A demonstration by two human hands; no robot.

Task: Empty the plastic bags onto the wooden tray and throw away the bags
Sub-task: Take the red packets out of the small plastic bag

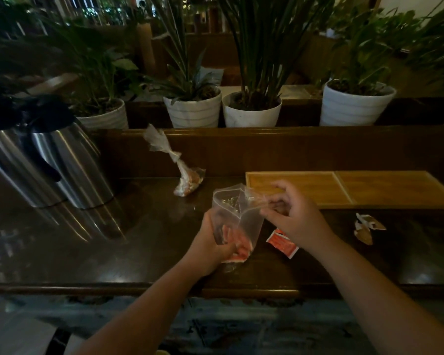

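Note:
A clear plastic bag [237, 219] with red-and-white packets in its bottom stands over the dark counter. My left hand [210, 245] grips its lower part. My right hand [291, 217] pinches the bag's open top edge on the right. Behind my right hand lies the wooden tray [344, 188], two compartments, nothing in them. A second clear bag [183, 175], knotted at the neck with brownish contents, lies on the counter to the back left. One red packet [282, 243] lies on the counter under my right wrist.
Two steel thermos jugs [44, 165] stand at the left. Torn brown-and-white wrappers [367, 226] lie at the right. White plant pots [251, 111] line the ledge behind a raised wooden rail. The counter's front edge [139, 286] runs below my forearms.

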